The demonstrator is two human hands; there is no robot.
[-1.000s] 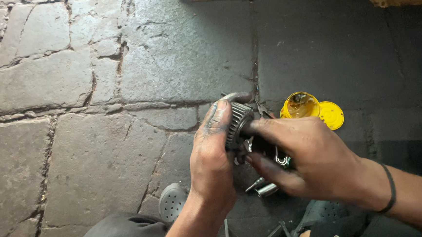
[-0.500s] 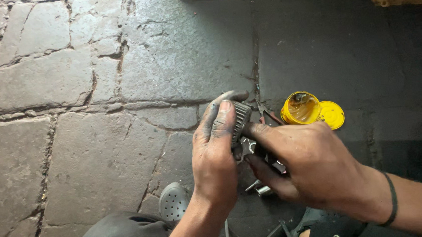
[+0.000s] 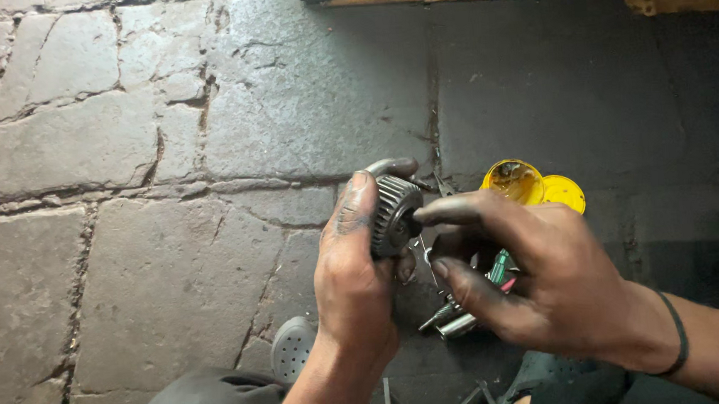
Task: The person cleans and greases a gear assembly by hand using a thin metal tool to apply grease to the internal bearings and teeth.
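Two greasy hands, left hand (image 3: 352,281) fingers gripping gear (image 3: 394,216), right hand (image 3: 539,278) fingers touching it; cracked stone floor (image 3: 124,158).

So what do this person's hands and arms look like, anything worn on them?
Both are bare, with no gloves or sleeves in view. The left hand and the right hand are smeared with dark grease, heaviest on the fingers. A thin dark band circles the right wrist.
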